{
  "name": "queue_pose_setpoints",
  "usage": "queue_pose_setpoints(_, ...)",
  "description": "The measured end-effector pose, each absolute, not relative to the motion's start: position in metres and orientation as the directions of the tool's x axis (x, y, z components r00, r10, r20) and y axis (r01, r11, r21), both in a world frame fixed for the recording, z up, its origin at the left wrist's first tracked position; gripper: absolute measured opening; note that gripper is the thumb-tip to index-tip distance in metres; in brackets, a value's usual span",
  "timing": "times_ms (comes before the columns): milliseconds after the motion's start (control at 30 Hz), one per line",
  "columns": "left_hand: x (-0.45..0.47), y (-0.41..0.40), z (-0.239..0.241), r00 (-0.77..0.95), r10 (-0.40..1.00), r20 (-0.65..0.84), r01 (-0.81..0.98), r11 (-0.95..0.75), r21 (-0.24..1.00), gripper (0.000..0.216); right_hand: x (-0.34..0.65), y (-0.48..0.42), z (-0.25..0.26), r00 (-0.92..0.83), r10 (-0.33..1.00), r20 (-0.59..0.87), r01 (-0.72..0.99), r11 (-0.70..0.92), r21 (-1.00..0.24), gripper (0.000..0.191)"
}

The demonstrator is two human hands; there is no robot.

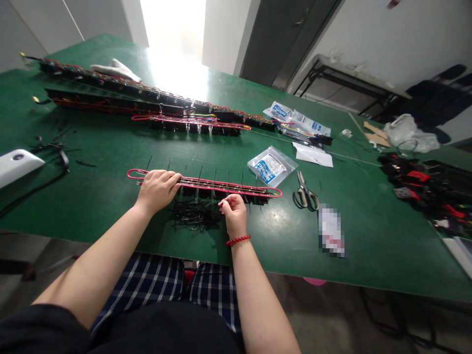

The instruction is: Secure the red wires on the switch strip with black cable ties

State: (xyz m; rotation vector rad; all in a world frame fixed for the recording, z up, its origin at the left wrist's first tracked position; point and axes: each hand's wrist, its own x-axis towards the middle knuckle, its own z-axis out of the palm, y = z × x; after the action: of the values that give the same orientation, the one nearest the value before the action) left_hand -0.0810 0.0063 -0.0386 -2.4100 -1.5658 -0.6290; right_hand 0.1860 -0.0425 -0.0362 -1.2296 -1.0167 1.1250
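On the green table in front of me lies a long black strip with bundled red wires (pixel 228 186) on top. Several thin black cable-tie tails stick up along it. My left hand (pixel 158 191) is closed over its left part, the fingers wrapped across the wires. Just below the strip's right half is my right hand (pixel 235 212), its fingers curled in a pinch; what they hold, if anything, is too small to make out. A heap of loose black cable ties (pixel 195 215) lies between the hands, on the near side of the strip.
Scissors (pixel 304 192) lie right of the strip, below a clear plastic packet (pixel 273 166). Farther back stretch long wired black strips (pixel 147 92) with a white glove (pixel 117 70). A white device (pixel 18 164) is at left; dark parts (pixel 424 184) pile up at right.
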Motion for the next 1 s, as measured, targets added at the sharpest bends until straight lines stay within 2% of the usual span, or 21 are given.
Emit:
queue_pose_setpoints(167,-0.081,0.005,-0.037,0.347,0.831,0.435,0.907,-0.416,0.071,0.036,0.187,-0.043,-0.037,0.167,0.986,-0.019,-0.081,-0.005,-0.997,0.009)
queue_pose_setpoints(433,-0.079,0.004,-0.034,0.316,0.877,0.362,0.904,-0.395,0.167,0.035,0.188,-0.042,-0.036,0.168,0.986,-0.017,-0.092,-0.002,-0.996,0.012)
queue_pose_setpoints(600,-0.075,0.000,-0.032,0.307,0.892,0.332,0.911,-0.377,0.169,0.035,0.189,-0.042,-0.035,0.165,0.986,-0.017,-0.080,-0.004,-0.997,0.013)
queue_pose_setpoints(1000,-0.067,-0.004,-0.035,0.304,0.860,0.410,0.897,-0.403,0.182,0.033,0.188,-0.043,-0.035,0.168,0.985,-0.031,-0.079,-0.018,-0.997,0.015)
